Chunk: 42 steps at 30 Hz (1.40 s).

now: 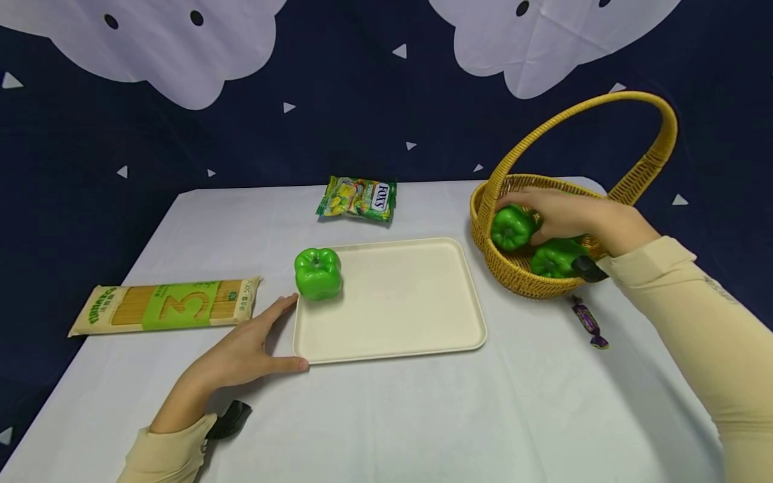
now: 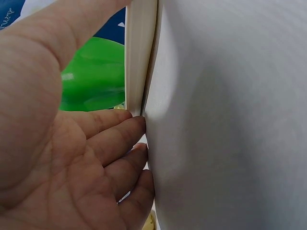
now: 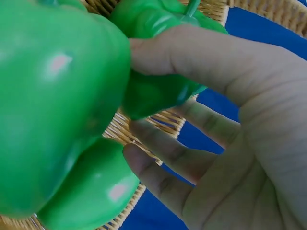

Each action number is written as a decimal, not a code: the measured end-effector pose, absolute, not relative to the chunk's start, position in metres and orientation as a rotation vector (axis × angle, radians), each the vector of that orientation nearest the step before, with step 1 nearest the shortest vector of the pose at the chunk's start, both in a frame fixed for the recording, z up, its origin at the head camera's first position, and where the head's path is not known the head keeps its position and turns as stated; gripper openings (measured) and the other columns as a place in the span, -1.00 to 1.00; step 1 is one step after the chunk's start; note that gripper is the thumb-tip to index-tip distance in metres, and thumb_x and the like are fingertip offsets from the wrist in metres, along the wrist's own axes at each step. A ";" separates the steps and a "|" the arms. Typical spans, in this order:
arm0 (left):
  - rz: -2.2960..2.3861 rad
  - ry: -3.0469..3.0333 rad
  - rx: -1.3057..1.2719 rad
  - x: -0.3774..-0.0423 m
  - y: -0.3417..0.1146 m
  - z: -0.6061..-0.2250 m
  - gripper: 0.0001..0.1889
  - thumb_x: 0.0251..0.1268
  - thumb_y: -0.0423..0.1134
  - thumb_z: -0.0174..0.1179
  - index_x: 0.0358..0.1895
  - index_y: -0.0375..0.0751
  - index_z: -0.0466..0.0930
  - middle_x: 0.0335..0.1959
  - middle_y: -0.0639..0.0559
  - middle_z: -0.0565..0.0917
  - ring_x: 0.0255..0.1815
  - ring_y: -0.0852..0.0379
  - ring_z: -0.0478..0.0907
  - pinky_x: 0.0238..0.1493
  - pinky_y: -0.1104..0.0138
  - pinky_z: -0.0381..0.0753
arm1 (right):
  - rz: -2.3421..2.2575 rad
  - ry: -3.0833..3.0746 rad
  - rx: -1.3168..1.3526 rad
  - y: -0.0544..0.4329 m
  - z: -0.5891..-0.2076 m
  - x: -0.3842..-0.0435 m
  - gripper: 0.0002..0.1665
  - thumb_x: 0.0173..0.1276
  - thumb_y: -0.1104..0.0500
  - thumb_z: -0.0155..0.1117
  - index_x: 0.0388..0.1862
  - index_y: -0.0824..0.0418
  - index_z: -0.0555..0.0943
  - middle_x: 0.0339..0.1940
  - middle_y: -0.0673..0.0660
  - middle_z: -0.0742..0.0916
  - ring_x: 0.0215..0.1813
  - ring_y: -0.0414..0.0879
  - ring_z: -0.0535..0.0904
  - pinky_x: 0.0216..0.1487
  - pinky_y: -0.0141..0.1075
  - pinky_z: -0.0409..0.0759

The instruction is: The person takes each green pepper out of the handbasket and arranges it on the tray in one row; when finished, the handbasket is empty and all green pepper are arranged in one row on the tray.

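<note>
My left hand (image 1: 238,352) rests at the left side of a cream rectangular tray (image 1: 398,302). Its thumb touches the near corner and its loosely extended fingertips meet the rim. On the tray's far left corner sits a green bell pepper (image 1: 318,274). Inside a yellow wicker basket (image 1: 525,278), my right hand (image 1: 564,211) has thumb and fingers around another green bell pepper (image 1: 511,228). The right wrist view shows that pepper (image 3: 160,91) between thumb and fingers. A further green bell pepper (image 1: 557,258) lies in the basket below the wrist, and more green peppers (image 3: 91,187) show close by.
A pack of noodles (image 1: 166,305) lies left of the tray. Behind the tray is a green FOX'S candy bag (image 1: 359,198). A purple wrapped candy (image 1: 588,323) lies before the basket, whose tall handle (image 1: 604,100) arches over my right hand.
</note>
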<state>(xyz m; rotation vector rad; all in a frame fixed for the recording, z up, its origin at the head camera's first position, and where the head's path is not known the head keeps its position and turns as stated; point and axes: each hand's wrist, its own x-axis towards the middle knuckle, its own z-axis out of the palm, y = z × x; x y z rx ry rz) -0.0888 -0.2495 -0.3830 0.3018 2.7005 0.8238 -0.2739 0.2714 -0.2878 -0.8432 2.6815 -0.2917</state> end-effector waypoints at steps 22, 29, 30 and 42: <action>0.824 2.698 0.305 -0.088 -0.250 -0.384 0.31 0.02 0.34 0.61 0.74 -0.18 0.08 0.72 -0.40 0.19 0.70 -0.50 0.14 0.56 -0.44 0.27 | -0.550 2.785 -0.743 0.294 -0.271 -0.247 -0.02 0.21 0.05 0.74 0.55 -0.03 0.44 0.40 0.34 0.62 0.18 0.26 0.78 0.19 0.19 0.77; 0.827 2.699 0.308 -0.089 -0.250 -0.384 0.32 0.02 0.34 0.61 0.74 -0.19 0.07 0.72 -0.40 0.19 0.70 -0.51 0.15 0.55 -0.44 0.28 | -0.626 2.780 -0.664 0.298 -0.267 -0.237 -0.01 0.23 0.04 0.73 0.56 -0.02 0.41 0.40 0.36 0.63 0.24 0.37 0.75 0.06 0.16 0.83; 0.826 2.699 0.309 -0.089 -0.250 -0.384 0.32 0.02 0.34 0.61 0.74 -0.19 0.07 0.72 -0.40 0.19 0.70 -0.51 0.15 0.55 -0.44 0.28 | -0.632 2.780 -0.650 0.299 -0.266 -0.235 -0.02 0.23 0.03 0.72 0.56 -0.03 0.40 0.41 0.36 0.63 0.25 0.39 0.74 0.05 0.17 0.83; 0.827 2.699 0.309 -0.089 -0.251 -0.383 0.33 0.02 0.35 0.60 0.74 -0.21 0.06 0.72 -0.41 0.17 0.70 -0.52 0.13 0.55 -0.45 0.27 | -0.691 2.798 -0.593 0.302 -0.258 -0.219 -0.01 0.20 0.00 0.74 0.54 -0.09 0.41 0.43 0.38 0.61 0.26 0.34 0.73 0.07 0.11 0.83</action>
